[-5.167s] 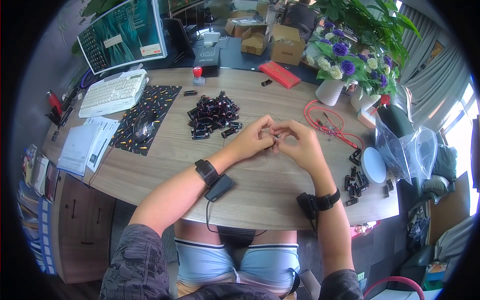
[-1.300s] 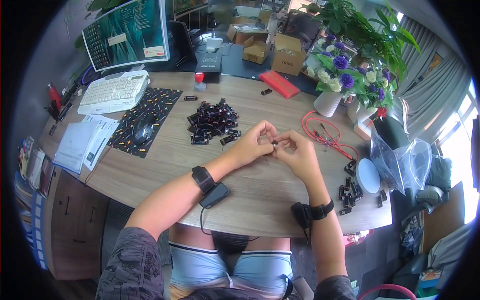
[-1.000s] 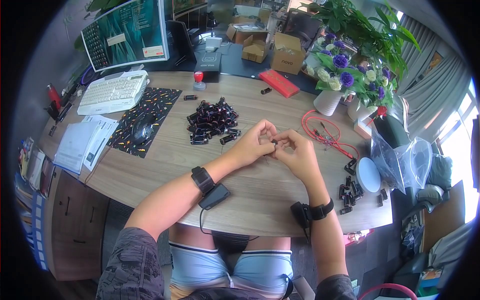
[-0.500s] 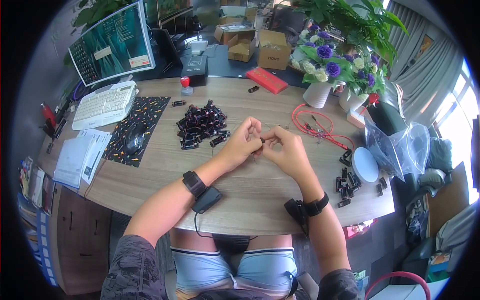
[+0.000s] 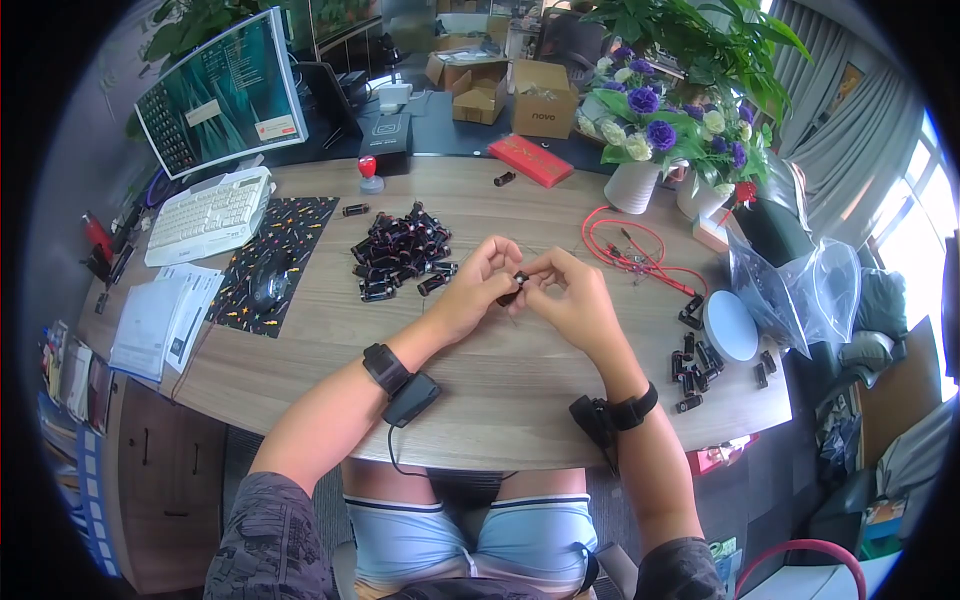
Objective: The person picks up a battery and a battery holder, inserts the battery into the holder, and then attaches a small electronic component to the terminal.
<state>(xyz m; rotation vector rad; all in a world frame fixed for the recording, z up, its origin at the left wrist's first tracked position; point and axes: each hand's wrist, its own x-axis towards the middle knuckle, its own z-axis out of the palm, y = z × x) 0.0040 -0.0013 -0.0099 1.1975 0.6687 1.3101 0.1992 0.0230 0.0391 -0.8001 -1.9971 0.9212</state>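
Observation:
Over the middle of the wooden desk (image 5: 480, 400), my left hand (image 5: 476, 291) pinches a small black part (image 5: 513, 290) between thumb and fingers. My right hand (image 5: 565, 297) meets it from the other side, its thumb and forefinger closed on the same part. The part's details are too small to tell. Left of my hands lies a heap of small black parts (image 5: 400, 245). A smaller group of similar black parts (image 5: 697, 372) lies at the desk's right, beside a pale round lid (image 5: 731, 326).
A red cable (image 5: 655, 262) curls behind my right hand, near clear plastic bags (image 5: 800, 290). At the back stand a red-topped stamp (image 5: 370, 175), a red packet (image 5: 531, 160) and a flower vase (image 5: 631, 188). Keyboard (image 5: 208, 216), mouse (image 5: 270, 283) and papers (image 5: 165, 320) occupy the left.
The black part between my fingers has turned and now shows more of its body. My hands have barely shifted, and the view has moved slightly.

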